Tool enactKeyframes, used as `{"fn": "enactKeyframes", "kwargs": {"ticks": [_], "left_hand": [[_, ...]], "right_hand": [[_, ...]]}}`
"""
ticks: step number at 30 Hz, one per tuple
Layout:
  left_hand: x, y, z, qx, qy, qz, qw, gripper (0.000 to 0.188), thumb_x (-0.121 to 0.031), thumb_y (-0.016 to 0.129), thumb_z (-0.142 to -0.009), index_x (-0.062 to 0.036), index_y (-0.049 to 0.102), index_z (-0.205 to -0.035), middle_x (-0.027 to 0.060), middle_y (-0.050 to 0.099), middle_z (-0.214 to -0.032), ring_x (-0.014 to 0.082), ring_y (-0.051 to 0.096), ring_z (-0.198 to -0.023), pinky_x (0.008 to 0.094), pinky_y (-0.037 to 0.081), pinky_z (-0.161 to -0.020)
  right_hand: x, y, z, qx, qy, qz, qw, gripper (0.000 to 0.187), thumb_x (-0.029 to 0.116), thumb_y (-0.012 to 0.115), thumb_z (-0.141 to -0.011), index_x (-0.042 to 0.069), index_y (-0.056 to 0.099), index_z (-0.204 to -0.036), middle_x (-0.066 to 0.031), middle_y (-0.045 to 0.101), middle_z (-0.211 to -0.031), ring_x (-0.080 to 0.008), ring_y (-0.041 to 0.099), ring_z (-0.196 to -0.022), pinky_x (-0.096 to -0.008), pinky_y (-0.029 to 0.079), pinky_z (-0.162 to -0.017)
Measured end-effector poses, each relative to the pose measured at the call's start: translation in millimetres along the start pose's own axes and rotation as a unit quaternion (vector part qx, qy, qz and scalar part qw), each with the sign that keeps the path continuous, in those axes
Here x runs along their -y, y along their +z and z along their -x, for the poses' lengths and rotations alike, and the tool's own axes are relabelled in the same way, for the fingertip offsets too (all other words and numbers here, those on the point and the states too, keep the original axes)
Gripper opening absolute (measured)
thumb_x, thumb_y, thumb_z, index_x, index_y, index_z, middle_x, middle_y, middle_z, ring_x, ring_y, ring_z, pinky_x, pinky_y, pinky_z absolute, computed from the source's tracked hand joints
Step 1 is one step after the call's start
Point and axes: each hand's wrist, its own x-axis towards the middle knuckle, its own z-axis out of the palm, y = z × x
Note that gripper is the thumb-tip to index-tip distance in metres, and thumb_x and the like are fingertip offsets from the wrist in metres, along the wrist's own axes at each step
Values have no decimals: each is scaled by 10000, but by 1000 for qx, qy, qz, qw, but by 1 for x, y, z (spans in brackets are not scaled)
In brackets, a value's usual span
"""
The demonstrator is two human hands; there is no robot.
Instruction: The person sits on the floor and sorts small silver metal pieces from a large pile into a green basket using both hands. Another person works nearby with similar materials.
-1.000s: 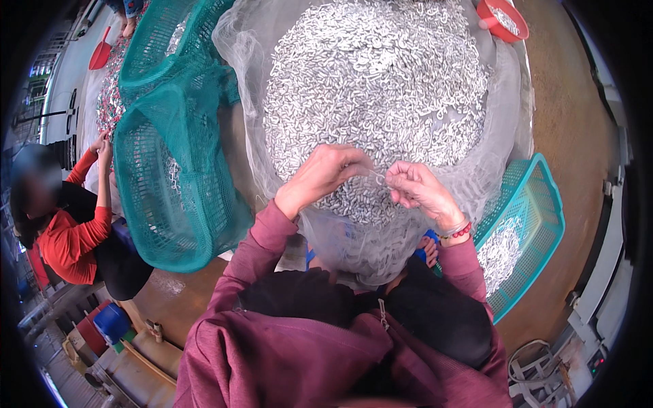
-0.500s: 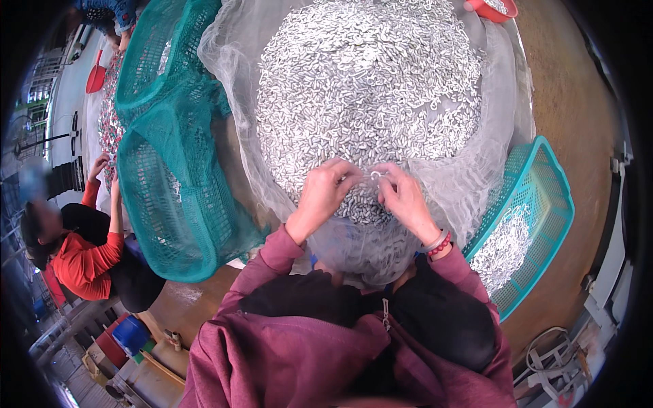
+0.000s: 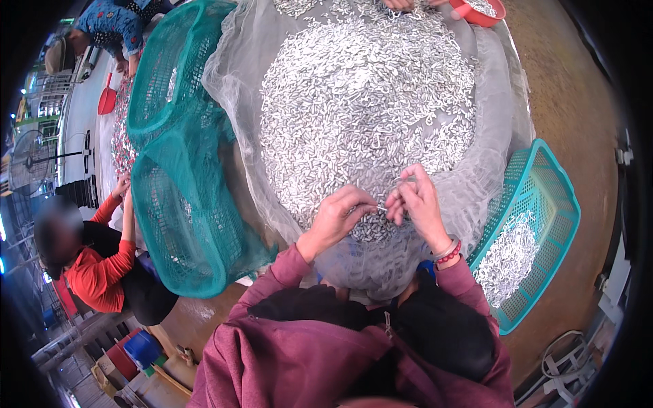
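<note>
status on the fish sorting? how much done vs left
Done: a modest layer of small silvery fish in the teal basket at the person's right. In hand: left hand and right hand pinch single fish at the pile's near edge. Left: the large fish heap on grey netting, mostly unsorted.

The heap of small parts [image 3: 367, 109] looks like bright metal, silvery and glinting, each piece smooth and shiny. It lies on a thin, translucent grey mesh cloth [image 3: 490, 170], soft and matt, that drapes in folds over the edges of what carries it. The left hand [image 3: 340, 216] and right hand [image 3: 416, 202] pinch one such metal piece at the near edge of the heap. The teal baskets [image 3: 190, 211] at the left edge and the turquoise basket [image 3: 544, 204] at the right are perforated plastic with a slight sheen. The sleeves [image 3: 272, 285] are matt maroon cloth. The floor [image 3: 578, 122] is rough, dull brown.
</note>
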Motion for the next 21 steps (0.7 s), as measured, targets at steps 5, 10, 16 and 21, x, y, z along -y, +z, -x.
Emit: {"fn": "enactKeyframes", "kwargs": {"ticks": [5,10,16,21], "left_hand": [[-30,-1,-32,9,90,-53,995,289,-33,758,-714,-66,694,-994,63,665,-948,245,629,-872,333,512,-741],[-3,-26,-62,-63,22,-102,993,249,-134,736,-766,-62,690,-999,126,662,-982,301,629,-908,368,505,-774],[106,-48,-60,72,-152,-277,946,181,-153,699,-808,-18,679,-926,160,657,-716,353,655,-723,405,518,-685],[133,-29,-63,189,-101,-394,894,252,-116,680,-768,-51,664,-1011,200,664,-899,371,646,-835,463,523,-752]], "right_hand": [[-8,-7,-12,69,79,-321,941,66,92,512,-881,62,486,-933,-192,588,-1148,-232,597,-984,-372,490,-839],[14,-44,9,47,103,-418,901,77,106,527,-850,77,473,-896,-99,542,-885,-168,533,-698,-255,434,-524],[61,-169,165,-189,-4,-32,982,225,265,495,-960,131,425,-793,-33,502,-747,-84,424,-533,-210,288,-386],[18,-224,241,-291,179,729,593,651,124,666,-849,83,334,-1407,-203,497,-1272,-316,486,-1189,-424,470,-901]]}}
